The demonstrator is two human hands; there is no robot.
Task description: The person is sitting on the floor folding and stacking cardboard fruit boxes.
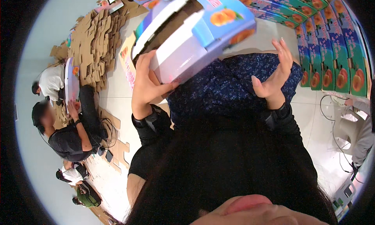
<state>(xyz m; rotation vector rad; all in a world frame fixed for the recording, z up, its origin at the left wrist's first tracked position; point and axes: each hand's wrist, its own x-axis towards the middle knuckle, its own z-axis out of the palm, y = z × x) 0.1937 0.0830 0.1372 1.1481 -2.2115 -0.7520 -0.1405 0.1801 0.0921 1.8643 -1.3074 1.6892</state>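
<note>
A fruit carton (177, 61), white and blue with peaches printed on it, is tilted above my lap. A long dark opening runs along its upper side between white flaps. My left hand (146, 82) grips its near left corner, with the thumb on the lower edge and the other fingers at the opening. To the right of the carton my right hand (275, 74) is raised with its fingers apart, holding nothing and not touching the box. A dark blue patterned cloth (211, 88) covers my lap beneath. Part of a printed cardboard piece (127, 55) shows behind the carton's left end.
Tall piles of flat brown cardboard (93, 45) stand at the left. Stacked fruit cartons (332, 53) line the right and the far side. Several co-workers sit along the left, the nearest in black (66, 137). A pale stool (347, 133) and cables are at the right.
</note>
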